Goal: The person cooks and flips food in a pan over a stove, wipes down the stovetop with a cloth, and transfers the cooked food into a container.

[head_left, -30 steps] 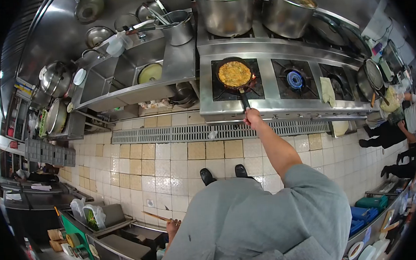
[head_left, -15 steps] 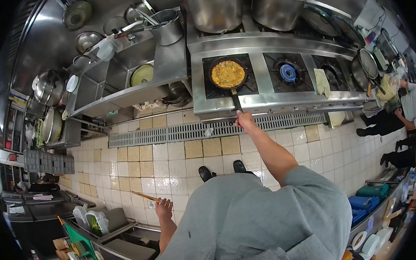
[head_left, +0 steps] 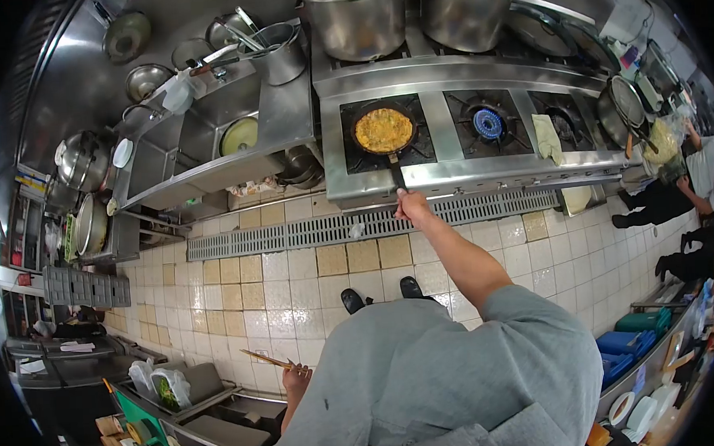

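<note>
My right hand [head_left: 412, 206] is closed around the dark handle of a frying pan [head_left: 395, 164]. That pan sits over the left front burner, and a round yellow-brown omelette [head_left: 384, 130] covers most of its inside. Low at my left side, my left hand [head_left: 297, 377] grips long wooden chopsticks [head_left: 265, 358], which point away from my body over the tiled floor. The lower part of this hand is partly hidden by my shirt.
A lit burner [head_left: 488, 123] shows a blue flame right of the pan. A folded cloth [head_left: 546, 139] lies on the stove. Two large pots [head_left: 355, 25] stand behind. At left is a sink [head_left: 148, 157]. Another person [head_left: 701, 168] stands at far right.
The frying pan and my right hand have shifted slightly left and toward me. My left hand has drawn in closer to my body with the chopsticks.
</note>
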The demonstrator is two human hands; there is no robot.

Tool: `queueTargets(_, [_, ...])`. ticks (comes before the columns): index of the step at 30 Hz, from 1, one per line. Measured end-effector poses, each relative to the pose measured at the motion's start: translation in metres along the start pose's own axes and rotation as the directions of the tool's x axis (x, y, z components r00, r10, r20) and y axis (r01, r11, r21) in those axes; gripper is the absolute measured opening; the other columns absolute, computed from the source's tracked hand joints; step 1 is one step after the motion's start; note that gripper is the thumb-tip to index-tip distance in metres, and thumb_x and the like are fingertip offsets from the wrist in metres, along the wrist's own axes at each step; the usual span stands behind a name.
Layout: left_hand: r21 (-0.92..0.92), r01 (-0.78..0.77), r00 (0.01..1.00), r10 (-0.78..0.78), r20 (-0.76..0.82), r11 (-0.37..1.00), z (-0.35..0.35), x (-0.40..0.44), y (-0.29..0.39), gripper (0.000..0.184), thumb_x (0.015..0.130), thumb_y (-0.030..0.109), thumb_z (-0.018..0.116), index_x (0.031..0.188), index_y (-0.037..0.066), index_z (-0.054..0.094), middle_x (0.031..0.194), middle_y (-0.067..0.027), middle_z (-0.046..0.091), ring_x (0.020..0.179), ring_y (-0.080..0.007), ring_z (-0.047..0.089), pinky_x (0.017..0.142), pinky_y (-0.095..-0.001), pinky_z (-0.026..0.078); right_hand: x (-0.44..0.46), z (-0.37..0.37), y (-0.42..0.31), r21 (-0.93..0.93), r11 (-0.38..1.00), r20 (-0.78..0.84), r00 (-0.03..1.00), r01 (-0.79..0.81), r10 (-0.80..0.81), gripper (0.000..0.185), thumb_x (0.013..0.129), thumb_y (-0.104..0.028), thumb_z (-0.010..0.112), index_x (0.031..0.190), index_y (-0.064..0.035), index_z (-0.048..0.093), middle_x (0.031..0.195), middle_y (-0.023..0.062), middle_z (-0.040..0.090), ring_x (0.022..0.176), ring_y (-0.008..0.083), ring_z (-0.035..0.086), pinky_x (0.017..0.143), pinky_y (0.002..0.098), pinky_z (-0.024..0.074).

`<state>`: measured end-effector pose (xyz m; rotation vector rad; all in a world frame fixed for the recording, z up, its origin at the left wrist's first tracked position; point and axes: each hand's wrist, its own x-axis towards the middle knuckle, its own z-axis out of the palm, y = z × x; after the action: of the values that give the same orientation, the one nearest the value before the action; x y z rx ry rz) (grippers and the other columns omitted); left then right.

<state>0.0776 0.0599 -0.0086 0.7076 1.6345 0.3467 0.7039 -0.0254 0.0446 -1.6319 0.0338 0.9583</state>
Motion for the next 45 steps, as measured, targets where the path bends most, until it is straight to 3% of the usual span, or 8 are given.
queueTargets(10, [-0.302, -0.029, 0.995, 0.058, 0.086, 0.953, 0.006, 0.002, 0.007, 0.017, 0.096, 0.013, 0.045, 0.113, 0.014, 0.042, 0.098, -0.0076, 0.051, 0.086, -0.0265, 0.055, 0.080, -0.0500, 0.049, -0.005, -0.002, -0.008, -0.044, 0.999, -0.013, 1.000, 0.010, -0.011, 0.033, 0.096, -0.037, 0.049, 0.087, -0.0059, 0.054, 0.057, 0.0024, 0.054, 0.046, 0.0133, 0.056, 0.039, 0.0252, 0.0412])
queueTargets(19, [-0.249, -0.005, 0.997, 0.023, 0.069, 0.968, 0.017, -0.005, 0.023, 0.020, 0.096, 0.012, 0.045, 0.115, 0.015, 0.042, 0.098, -0.0080, 0.053, 0.085, -0.0258, 0.056, 0.075, -0.0477, 0.051, -0.017, -0.040, 0.058, 0.105, 0.994, 0.106, 0.994, 0.013, -0.024, 0.056, 0.092, -0.058, 0.042, 0.101, -0.0044, 0.055, 0.065, 0.0040, 0.058, 0.051, 0.0139, 0.058, 0.041, 0.0273, 0.0439])
queueTargets(21, [-0.245, 0.025, 0.997, -0.006, 0.080, 0.969, 0.016, -0.002, 0.021, 0.020, 0.096, 0.012, 0.045, 0.116, 0.015, 0.042, 0.100, -0.0082, 0.053, 0.086, -0.0260, 0.057, 0.075, -0.0473, 0.051, -0.030, -0.060, 0.106, -0.128, 0.991, 0.017, 0.999, 0.041, -0.040, 0.055, 0.093, -0.055, 0.040, 0.090, -0.0039, 0.060, 0.062, 0.0077, 0.059, 0.051, 0.0155, 0.058, 0.043, 0.0295, 0.0448])
queueTargets(24, [-0.228, 0.063, 0.995, -0.043, 0.092, 0.972, 0.019, 0.003, 0.020, 0.023, 0.096, 0.013, 0.045, 0.118, 0.015, 0.042, 0.103, -0.0085, 0.052, 0.087, -0.0262, 0.057, 0.076, -0.0469, 0.051, -0.034, -0.113, 0.215, -0.863, 0.502, 0.124, 0.986, 0.053, 0.109, 0.062, 0.092, -0.051, 0.042, 0.060, -0.0012, 0.063, 0.058, 0.0155, 0.061, 0.058, 0.0259, 0.063, 0.058, 0.0396, 0.0518])
queueTargets(25, [-0.211, 0.069, 0.995, -0.051, 0.091, 0.975, 0.019, 0.006, 0.020, 0.024, 0.096, 0.013, 0.045, 0.119, 0.015, 0.041, 0.104, -0.0086, 0.052, 0.088, -0.0263, 0.057, 0.076, -0.0469, 0.051, -0.032, -0.137, 0.283, -0.934, 0.329, 0.140, 0.990, 0.139, -0.021, 0.064, 0.089, -0.054, 0.045, 0.066, 0.0024, 0.065, 0.064, 0.0150, 0.065, 0.064, 0.0300, 0.065, 0.069, 0.0430, 0.0523])
queueTargets(27, [-0.119, -0.003, 0.984, 0.025, 0.179, 0.993, 0.006, 0.031, 0.006, 0.025, 0.096, 0.013, 0.045, 0.121, 0.016, 0.041, 0.106, -0.0086, 0.051, 0.089, -0.0263, 0.056, 0.077, -0.0470, 0.051, -0.086, -0.153, 0.280, -0.971, 0.190, 0.205, 0.913, 0.145, 0.353, 0.063, 0.087, -0.055, 0.047, 0.073, 0.0029, 0.067, 0.076, 0.0178, 0.067, 0.070, 0.0296, 0.067, 0.070, 0.0424, 0.0525])
queueTargets(31, [-0.207, 0.081, 0.993, -0.062, 0.097, 0.975, 0.017, 0.028, 0.020, 0.025, 0.096, 0.013, 0.045, 0.120, 0.017, 0.042, 0.105, -0.0086, 0.052, 0.089, -0.0258, 0.056, 0.077, -0.0465, 0.051, -0.131, -0.176, 0.302, -0.820, 0.439, -0.040, 0.801, -0.368, 0.597, 0.062, 0.092, -0.054, 0.042, 0.084, 0.0052, 0.061, 0.078, 0.0175, 0.065, 0.061, 0.0254, 0.061, 0.056, 0.0406, 0.0524])
queueTargets(45, [-0.124, 0.024, 0.989, -0.006, 0.148, 0.992, 0.066, 0.023, 0.065, 0.032, 0.092, 0.006, 0.048, 0.122, 0.016, 0.043, 0.110, -0.0092, 0.054, 0.087, -0.0229, 0.057, 0.076, -0.0459, 0.052, -0.060, -0.128, 0.199, -0.668, 0.742, 0.027, 0.996, -0.048, 0.089, 0.040, 0.090, -0.039, 0.053, 0.088, 0.0007, 0.060, 0.063, 0.0108, 0.060, 0.051, 0.0204, 0.057, 0.046, 0.0350, 0.0482])
